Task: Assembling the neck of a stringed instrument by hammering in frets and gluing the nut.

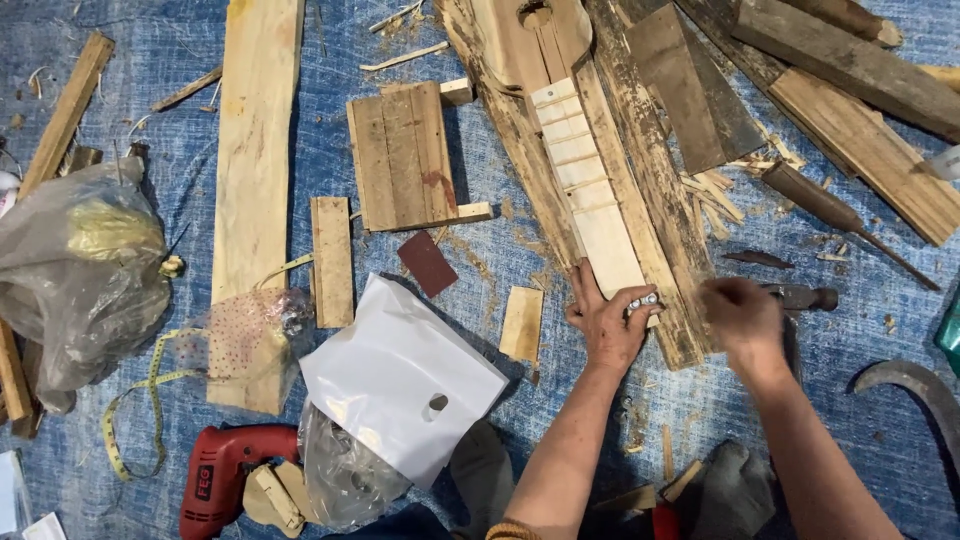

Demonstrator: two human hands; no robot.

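My left hand (606,322) rests on the near end of a pale wooden neck piece (590,195) with thin cross strips, fingers closed on a small silvery metal part (643,300) at its lower edge. The neck lies on a long rough plank (655,215). My right hand (742,315) is blurred, fingers curled, over the plank's near right edge; what it holds I cannot make out. A dark-handled tool (805,296) lies just right of it.
On the blue tarp: a long pale board (256,170), a small slatted panel (402,155), a white plastic bag (400,375), a red drill (222,478), a yellow tape measure (140,400), a chisel (830,210), a curved blade (915,385), weathered planks (850,90).
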